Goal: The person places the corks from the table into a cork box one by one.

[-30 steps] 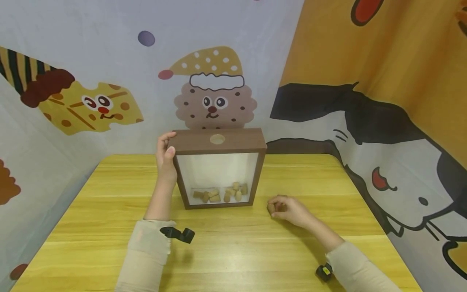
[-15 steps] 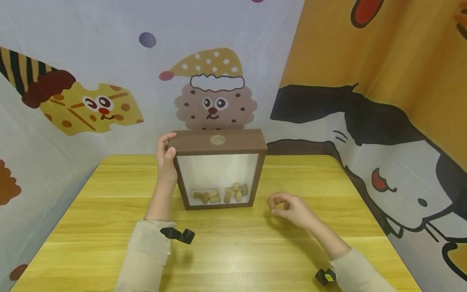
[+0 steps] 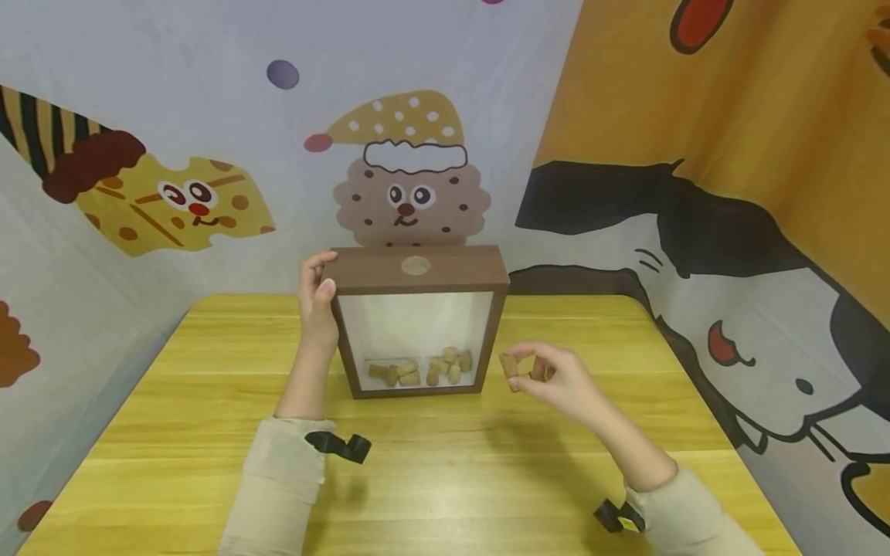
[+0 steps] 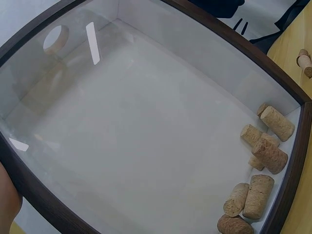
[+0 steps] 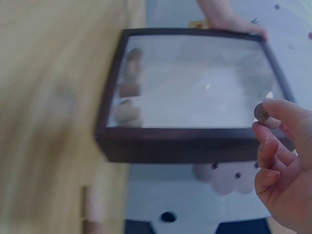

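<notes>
A brown wooden shadow box (image 3: pixel 417 289) with a clear front stands upright on the table. Its top has a round hole (image 3: pixel 416 266), and several wine corks (image 4: pixel 258 195) lie along the bottom inside. My left hand (image 3: pixel 317 309) holds the box at its upper left corner, thumb at the front edge. To the right of the box, above the table, my right hand (image 3: pixel 566 386) pinches a single wine cork (image 3: pixel 511 372) between thumb and fingertips. In the right wrist view, the end of that cork (image 5: pixel 261 112) faces the camera.
More corks (image 4: pixel 304 63) lie on the table beyond the box's right side in the left wrist view. The wood-grain table (image 3: pixel 431 479) backs onto a cartoon-printed cloth (image 3: pixel 208 77). Each wrist wears a small black camera (image 3: pixel 341 446).
My right hand has lifted off the table with the cork pinched in it, rising a little toward the box. The left hand and the box have stayed put.
</notes>
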A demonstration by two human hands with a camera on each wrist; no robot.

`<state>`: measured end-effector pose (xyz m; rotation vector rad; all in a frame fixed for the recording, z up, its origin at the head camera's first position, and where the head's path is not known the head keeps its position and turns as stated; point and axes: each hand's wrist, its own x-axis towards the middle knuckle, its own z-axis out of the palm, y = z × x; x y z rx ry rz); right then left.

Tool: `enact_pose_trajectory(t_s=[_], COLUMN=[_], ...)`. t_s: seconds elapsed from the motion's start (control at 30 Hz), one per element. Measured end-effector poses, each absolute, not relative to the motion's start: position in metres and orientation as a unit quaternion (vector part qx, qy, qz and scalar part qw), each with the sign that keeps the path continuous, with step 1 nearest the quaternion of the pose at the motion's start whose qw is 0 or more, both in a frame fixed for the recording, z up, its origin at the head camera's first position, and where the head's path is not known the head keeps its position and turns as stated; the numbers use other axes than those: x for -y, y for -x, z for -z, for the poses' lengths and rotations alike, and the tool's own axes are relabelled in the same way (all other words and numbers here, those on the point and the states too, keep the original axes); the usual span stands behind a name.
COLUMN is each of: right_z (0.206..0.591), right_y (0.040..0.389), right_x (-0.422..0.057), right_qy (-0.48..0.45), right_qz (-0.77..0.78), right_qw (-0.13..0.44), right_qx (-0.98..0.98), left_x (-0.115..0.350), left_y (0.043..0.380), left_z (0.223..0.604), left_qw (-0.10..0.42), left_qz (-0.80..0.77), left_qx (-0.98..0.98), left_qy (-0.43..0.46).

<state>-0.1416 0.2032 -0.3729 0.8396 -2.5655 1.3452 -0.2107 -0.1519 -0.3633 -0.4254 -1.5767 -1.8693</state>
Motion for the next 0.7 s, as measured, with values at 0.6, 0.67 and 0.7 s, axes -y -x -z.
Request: enact_pose_trajectory(t_s=[0.6,0.67,0.7], right_z=[0.293,0.286,0.283], right_y=[0.156,0.160,0.162], right_x=[-0.150,-0.144,-0.142], right_qy=[-0.372,-0.377,-0.378], right_qz=[-0.452,-0.458,-0.461], right_qw=[0.174,0.177,0.178], right_qx=[0.792,0.785,0.783], left_x=[0.151,0.151,0.151], left_y=[0.210,0.210,0.210], left_z=[0.361,0.362,0.362], left_qw=[0.328,0.326,0.326], left_qz=[0.710,0.713,0.713], left_qx=[0.601,0.599,0.598], left_qy=[0.163,0.163,0.164])
